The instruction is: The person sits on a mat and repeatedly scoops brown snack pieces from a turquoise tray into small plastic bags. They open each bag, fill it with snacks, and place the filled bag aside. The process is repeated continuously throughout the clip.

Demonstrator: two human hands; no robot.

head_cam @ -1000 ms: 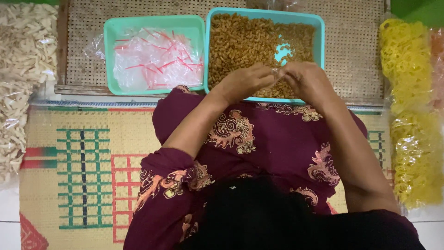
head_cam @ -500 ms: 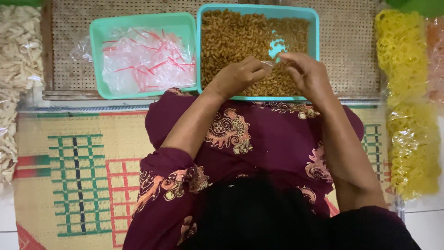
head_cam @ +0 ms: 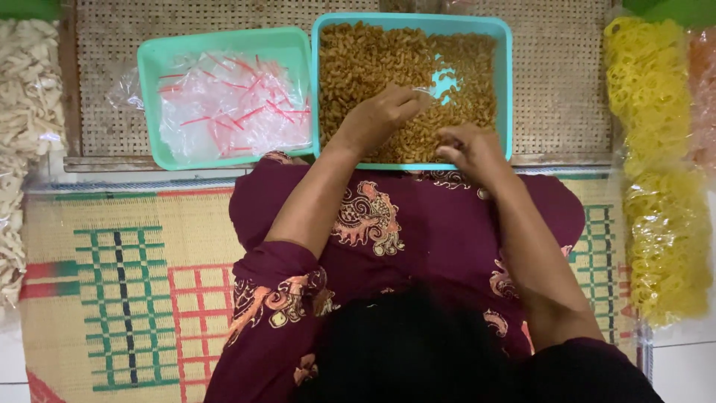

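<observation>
Seated, a person works over a teal tray point(head_cam: 507, 89) of brown snacks point(head_cam: 373, 60); left hand point(head_cam: 380, 116) pinches a barely visible clear bag point(head_cam: 432, 91), right hand point(head_cam: 470, 148) curled, its contents hidden.

The snacks point(head_cam: 388, 63) are small, curled, golden-brown pieces, and they fill almost the whole tray point(head_cam: 507, 82) in a loose heap. The tray is turquoise, rectangular and shallow, and it lies flat on a woven mat, just in front of the lap. Near the right part of the heap there is a small gap where the tray bottom shows. A small clear bag point(head_cam: 440, 83) is held over this gap, at the fingertips of the left hand point(head_cam: 380, 116). The right hand point(head_cam: 470, 149) rests on the snacks at the near edge of the tray.
</observation>
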